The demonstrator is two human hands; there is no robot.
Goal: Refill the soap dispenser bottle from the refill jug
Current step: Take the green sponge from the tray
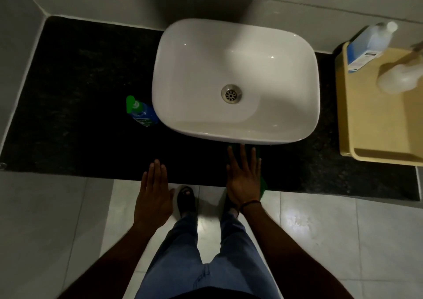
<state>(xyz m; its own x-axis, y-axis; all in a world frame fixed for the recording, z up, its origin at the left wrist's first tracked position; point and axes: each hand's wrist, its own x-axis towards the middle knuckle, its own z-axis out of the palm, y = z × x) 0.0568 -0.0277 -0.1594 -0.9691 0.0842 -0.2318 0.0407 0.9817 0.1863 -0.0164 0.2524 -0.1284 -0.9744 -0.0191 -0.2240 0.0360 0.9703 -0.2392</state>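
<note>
Both hands, left hand and right hand, flat-fingered, empty; dispenser bottle left of sink (likely light, slick): grip its body.

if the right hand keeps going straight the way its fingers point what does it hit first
Most likely the front wall of the white sink basin: the right hand lies flat, fingers pointing away from the person, tips just short of it. Depth is unclear, so its height against the rim is uncertain.

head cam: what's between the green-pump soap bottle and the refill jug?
The white sink basin sits between the soap bottle at its left and the refill jug on the yellow tray, per the head view.
</note>
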